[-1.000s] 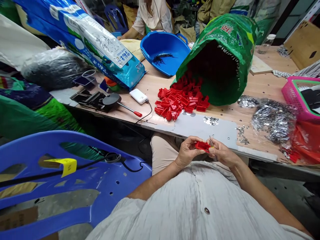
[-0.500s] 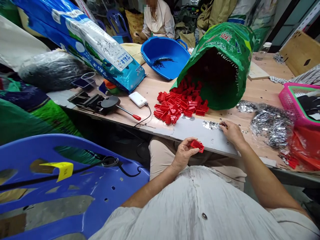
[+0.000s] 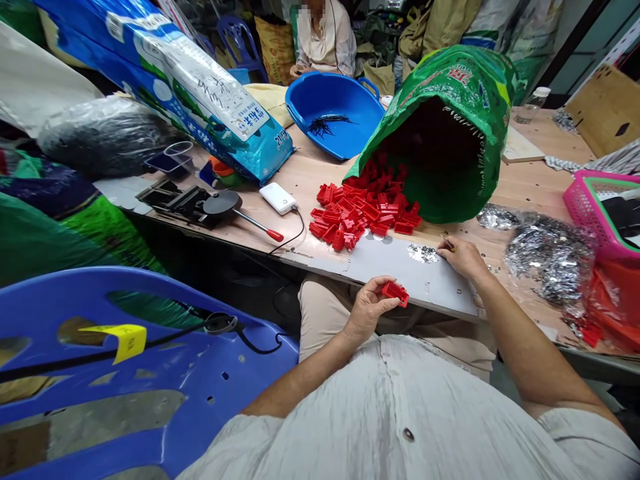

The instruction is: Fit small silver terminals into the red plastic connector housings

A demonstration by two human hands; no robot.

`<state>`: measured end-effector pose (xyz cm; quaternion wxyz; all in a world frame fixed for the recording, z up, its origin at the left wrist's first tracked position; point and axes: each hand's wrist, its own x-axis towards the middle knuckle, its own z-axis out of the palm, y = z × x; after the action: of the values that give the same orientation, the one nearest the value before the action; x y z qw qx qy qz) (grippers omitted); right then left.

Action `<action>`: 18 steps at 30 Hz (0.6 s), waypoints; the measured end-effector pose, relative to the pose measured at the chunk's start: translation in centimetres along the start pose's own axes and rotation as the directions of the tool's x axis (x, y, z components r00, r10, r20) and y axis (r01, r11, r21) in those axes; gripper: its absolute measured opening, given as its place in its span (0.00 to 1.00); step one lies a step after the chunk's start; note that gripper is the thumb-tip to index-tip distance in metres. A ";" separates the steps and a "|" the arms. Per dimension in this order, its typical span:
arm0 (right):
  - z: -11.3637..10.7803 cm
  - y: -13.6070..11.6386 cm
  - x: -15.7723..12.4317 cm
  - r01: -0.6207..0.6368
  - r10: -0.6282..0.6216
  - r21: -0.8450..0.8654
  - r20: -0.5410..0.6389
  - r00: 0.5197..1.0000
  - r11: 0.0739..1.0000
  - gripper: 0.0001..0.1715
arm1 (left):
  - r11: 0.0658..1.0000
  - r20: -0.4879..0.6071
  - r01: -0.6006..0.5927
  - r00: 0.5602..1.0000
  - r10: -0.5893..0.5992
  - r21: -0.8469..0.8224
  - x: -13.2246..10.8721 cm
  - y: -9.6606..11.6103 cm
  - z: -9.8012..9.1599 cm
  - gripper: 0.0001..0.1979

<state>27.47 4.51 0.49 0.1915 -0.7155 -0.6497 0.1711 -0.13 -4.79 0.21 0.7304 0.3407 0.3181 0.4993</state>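
Observation:
My left hand (image 3: 367, 312) is closed on a small red plastic housing (image 3: 395, 293), held over my lap just off the table's front edge. At the right end of a small heap of shiny metal pieces (image 3: 423, 253), my right hand (image 3: 464, 257) has its fingers pinched together. Something thin and dark shows at those fingertips, too small to name. The metal pieces lie on a grey board (image 3: 395, 268) along the table edge. Behind it, a pile of similar red housings (image 3: 363, 210) spills from the mouth of a green sack (image 3: 450, 80).
Left of the pile are a white power bank (image 3: 277, 198) with a cable and a black lever tool (image 3: 220, 203). A blue basin (image 3: 335, 93) stands behind. Bagged metal pieces (image 3: 547, 250) and a pink basket (image 3: 590, 207) sit right. A person (image 3: 325, 40) sits opposite.
The view has shifted slightly, so the table things appear a little further right. My left hand keeps the red housing; my right hand stays pinched beside the metal pieces.

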 end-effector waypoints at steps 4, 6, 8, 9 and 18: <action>-0.2 -0.1 0.2 -0.011 0.011 0.011 0.016 1.000 1.000 0.05 | 1.000 0.015 -0.002 1.000 0.002 0.008 0.1 -0.1 0.0 0.22; -0.3 -0.2 0.3 -0.006 0.006 0.000 0.039 0.999 1.000 0.05 | 1.000 0.021 -0.001 1.000 0.001 0.007 0.1 -0.1 0.0 0.22; -0.4 -0.2 0.4 -0.002 0.003 -0.008 0.057 0.998 1.000 0.04 | 1.000 0.021 -0.003 1.000 0.003 0.004 0.0 -0.1 0.0 0.22; -0.4 -0.1 0.4 -0.004 0.004 -0.008 0.058 0.998 1.000 0.05 | 1.000 0.020 -0.004 1.000 0.004 0.003 0.0 -0.1 0.1 0.22; -0.2 0.4 0.7 0.008 -0.009 0.009 0.068 0.998 1.000 0.06 | 1.000 0.023 -0.011 1.000 0.011 0.005 -0.2 -0.2 0.2 0.21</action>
<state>27.99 5.12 0.49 0.1730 -0.7056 -0.6583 0.1973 0.05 -5.01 0.20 0.7304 0.3498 0.3092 0.4986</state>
